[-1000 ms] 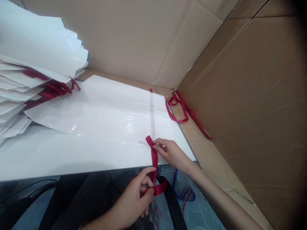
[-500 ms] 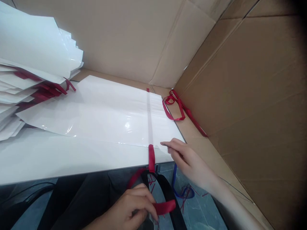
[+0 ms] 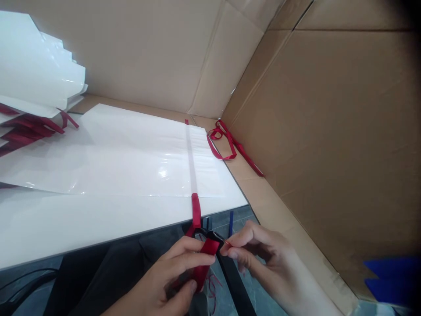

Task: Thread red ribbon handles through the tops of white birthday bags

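Observation:
My left hand (image 3: 171,274) is closed on a red ribbon (image 3: 210,246), its cut end sticking up between the fingers below the table edge. Thumb and forefinger of my right hand (image 3: 263,256) pinch a thin red thread (image 3: 226,242) beside that ribbon end. The ribbon runs up over the table edge to a glossy white paper sheet or flat bag (image 3: 131,153), where it shows as a pale band through the surface. Another short red end (image 3: 187,122) pokes out at the sheet's far side. A black object (image 3: 213,237) behind the ribbon end cannot be made out.
A stack of white sheets with red ribbons (image 3: 42,70) rises at the left of the white table (image 3: 131,215). Loose red ribbon (image 3: 243,151) lies by the cardboard wall (image 3: 329,131) at right. Blue pieces (image 3: 391,281) show at lower right. Red scraps (image 3: 213,292) lie on the floor.
My right hand has come down from the sheet's near corner to the ribbon end and now pinches a thread. My left hand has raised the ribbon end. The view has shifted right.

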`<state>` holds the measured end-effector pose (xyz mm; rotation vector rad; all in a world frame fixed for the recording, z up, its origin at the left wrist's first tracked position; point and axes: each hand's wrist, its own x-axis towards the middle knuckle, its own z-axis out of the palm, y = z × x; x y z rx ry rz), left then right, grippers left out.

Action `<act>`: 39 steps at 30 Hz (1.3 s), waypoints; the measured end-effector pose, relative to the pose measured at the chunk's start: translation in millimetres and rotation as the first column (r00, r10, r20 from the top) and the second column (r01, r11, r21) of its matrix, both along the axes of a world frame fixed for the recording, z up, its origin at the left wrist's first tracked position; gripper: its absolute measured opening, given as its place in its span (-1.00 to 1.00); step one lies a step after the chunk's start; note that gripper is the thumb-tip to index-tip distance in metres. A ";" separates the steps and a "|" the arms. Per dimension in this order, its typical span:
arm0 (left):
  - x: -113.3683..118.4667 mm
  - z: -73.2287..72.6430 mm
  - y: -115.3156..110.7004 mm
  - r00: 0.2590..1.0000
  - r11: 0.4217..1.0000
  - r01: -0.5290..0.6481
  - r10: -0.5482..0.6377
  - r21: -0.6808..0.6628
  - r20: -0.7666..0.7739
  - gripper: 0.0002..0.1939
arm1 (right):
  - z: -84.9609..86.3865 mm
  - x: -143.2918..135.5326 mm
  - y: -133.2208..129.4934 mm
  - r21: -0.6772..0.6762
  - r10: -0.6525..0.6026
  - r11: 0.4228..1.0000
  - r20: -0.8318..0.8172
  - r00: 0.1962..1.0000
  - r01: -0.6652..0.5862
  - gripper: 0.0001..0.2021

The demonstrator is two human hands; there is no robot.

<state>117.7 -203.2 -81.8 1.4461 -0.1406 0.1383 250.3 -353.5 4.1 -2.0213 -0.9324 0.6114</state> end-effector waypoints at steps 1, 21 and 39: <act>-0.1 -0.9 0.1 1.000 1.000 0.012 -0.012 -0.014 -0.013 -0.53 | -0.1 -0.7 1.1 -0.007 0.007 1.000 -0.022 1.000 -0.007 -0.80; 0.1 -8.7 2.2 0.995 0.998 0.067 -0.067 -0.002 -0.069 -0.52 | -4.7 1.0 2.0 -0.038 0.052 0.998 -0.049 0.997 -0.054 -0.83; 2.0 -8.2 2.7 0.997 0.999 0.030 -0.027 0.036 -0.078 -0.59 | -11.6 1.1 3.7 -0.158 0.104 0.979 -0.147 0.984 -0.127 -0.83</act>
